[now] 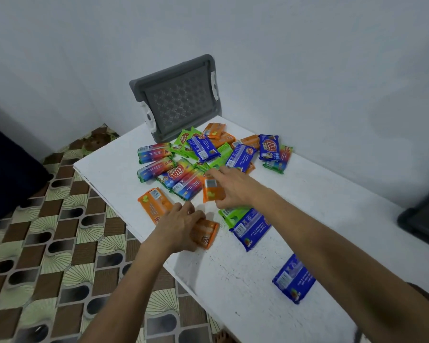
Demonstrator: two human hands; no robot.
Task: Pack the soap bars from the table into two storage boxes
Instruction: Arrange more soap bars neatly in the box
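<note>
Several wrapped soap bars in orange, green, blue and rainbow wrappers lie in a loose pile (pixel 203 149) on the white table (pixel 245 288). My left hand (pixel 177 225) grips an orange soap bar (pixel 207 235) lying near the table's left edge, fingers curled over it. My right hand (pixel 233 191) pinches another orange soap bar (pixel 210 191) at the near side of the pile, lifted on its edge. A third orange bar (pixel 154 204) lies just left of my left hand. Under my right forearm sit a green bar (pixel 229 215) and a blue bar (pixel 250 230). A lone blue bar (pixel 294 278) lies nearer me.
A grey box lid (pixel 178 100) with white latches leans against the wall behind the pile. A dark storage box (pixel 425 219) shows partly at the right edge. A patterned floor (pixel 47 243) lies left of the table; a dark shape stands at far left.
</note>
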